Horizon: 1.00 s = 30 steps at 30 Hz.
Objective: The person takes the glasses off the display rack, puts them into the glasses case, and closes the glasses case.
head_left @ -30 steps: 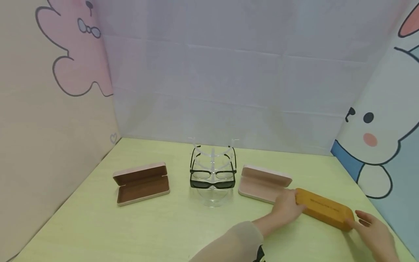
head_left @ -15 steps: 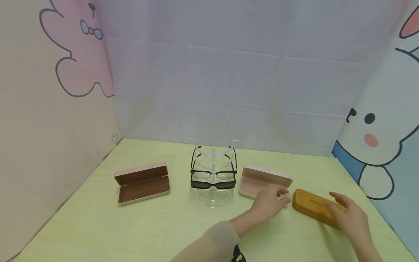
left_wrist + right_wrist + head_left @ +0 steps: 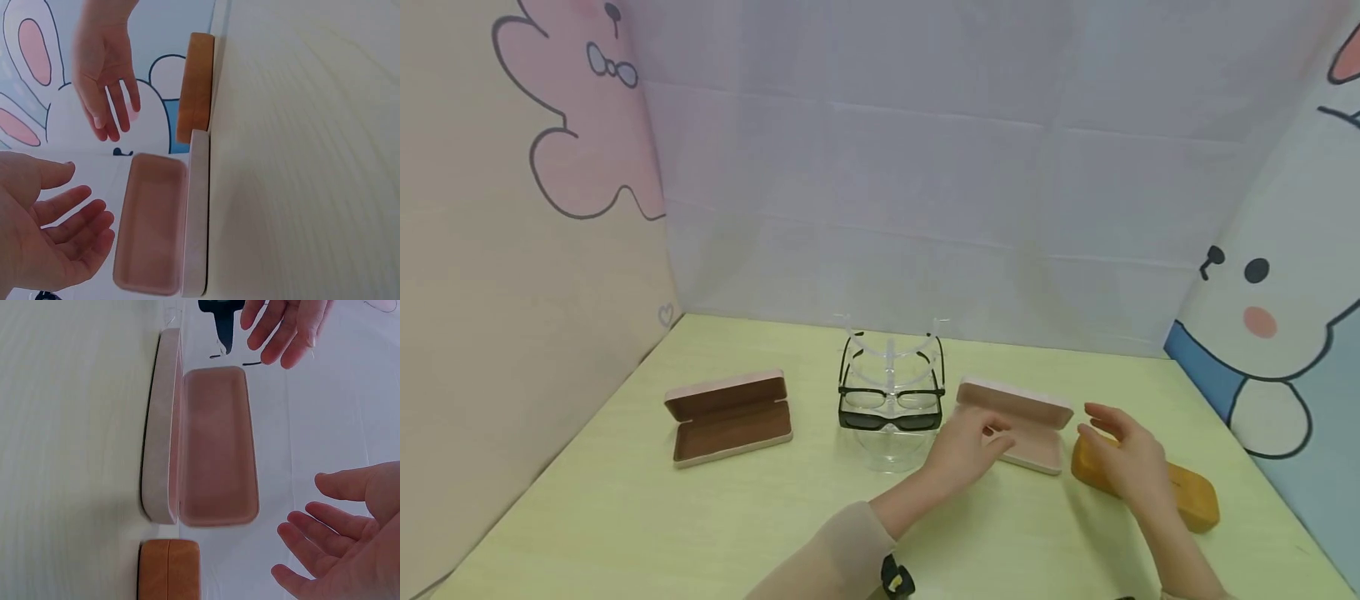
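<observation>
My left hand (image 3: 961, 452) hovers in front of the pink-lined eyeglass case (image 3: 1033, 446), whose lid stands raised. Its fingers are loosely bent with nothing between them. Over the left end of the closed orange eyeglass case (image 3: 1197, 497) is my right hand (image 3: 1129, 457), relaxed and holding nothing. In the left wrist view both hands appear above the cases, apart from them. To the left of my left hand, a clear display stand (image 3: 891, 457) bears black-framed glasses (image 3: 891, 399) and, lower down, dark sunglasses (image 3: 891, 422).
A brown-lined eyeglass case (image 3: 733, 425) lies with its lid up on the left of the pale yellow table (image 3: 625, 525). Cloth walls surround the table at the back and sides, with a cartoon rabbit (image 3: 1262, 333) on the right one.
Both hands have moved left, away from the sides of the orange case. The left hand now overlaps the pink-lined case; the orange case rests on the table, closed.
</observation>
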{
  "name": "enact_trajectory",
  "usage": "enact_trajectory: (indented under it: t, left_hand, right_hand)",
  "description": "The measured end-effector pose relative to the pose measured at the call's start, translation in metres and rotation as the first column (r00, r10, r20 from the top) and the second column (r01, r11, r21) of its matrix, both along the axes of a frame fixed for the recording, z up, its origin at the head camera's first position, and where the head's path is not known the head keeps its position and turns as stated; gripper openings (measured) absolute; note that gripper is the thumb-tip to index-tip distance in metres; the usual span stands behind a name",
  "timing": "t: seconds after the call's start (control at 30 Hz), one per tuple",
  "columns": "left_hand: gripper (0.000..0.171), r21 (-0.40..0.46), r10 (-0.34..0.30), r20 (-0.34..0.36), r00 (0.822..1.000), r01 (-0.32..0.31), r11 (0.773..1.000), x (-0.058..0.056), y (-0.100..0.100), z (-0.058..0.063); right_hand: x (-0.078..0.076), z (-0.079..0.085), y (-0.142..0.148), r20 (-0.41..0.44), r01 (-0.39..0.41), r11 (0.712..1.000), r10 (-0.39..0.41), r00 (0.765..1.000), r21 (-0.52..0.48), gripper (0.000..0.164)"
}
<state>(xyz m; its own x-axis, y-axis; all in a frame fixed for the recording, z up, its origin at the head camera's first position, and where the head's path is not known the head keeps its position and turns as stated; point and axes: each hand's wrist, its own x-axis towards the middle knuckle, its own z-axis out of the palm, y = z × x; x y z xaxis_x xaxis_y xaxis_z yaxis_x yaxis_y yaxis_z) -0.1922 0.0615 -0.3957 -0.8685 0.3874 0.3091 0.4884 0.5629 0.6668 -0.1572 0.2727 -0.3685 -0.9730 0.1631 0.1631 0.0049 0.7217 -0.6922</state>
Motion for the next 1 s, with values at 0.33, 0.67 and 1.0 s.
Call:
enact_trajectory:
  t: [0.33, 0.67, 1.0]
  left_hand:
    - [0.018, 0.061, 0.031, -0.037, 0.999, -0.029, 0.998, 0.005, -0.029, 0.000]
    - [0.020, 0.045, 0.083, -0.130, 0.988, -0.078, 0.996, 0.012, -0.063, 0.004]
    - [0.015, 0.125, 0.182, -0.197, 0.963, -0.160, 0.979, 0.012, -0.096, 0.018]
  right_hand:
    - [-0.011, -0.002, -0.037, -0.099, -0.079, 0.994, 0.071, 0.993, -0.074, 0.041]
    - [-0.021, -0.003, -0.066, -0.081, -0.135, 0.986, 0.127, 0.989, -0.101, 0.041]
    - [-0.028, 0.001, -0.089, -0.089, -0.171, 0.969, 0.157, 0.984, -0.178, 0.037]
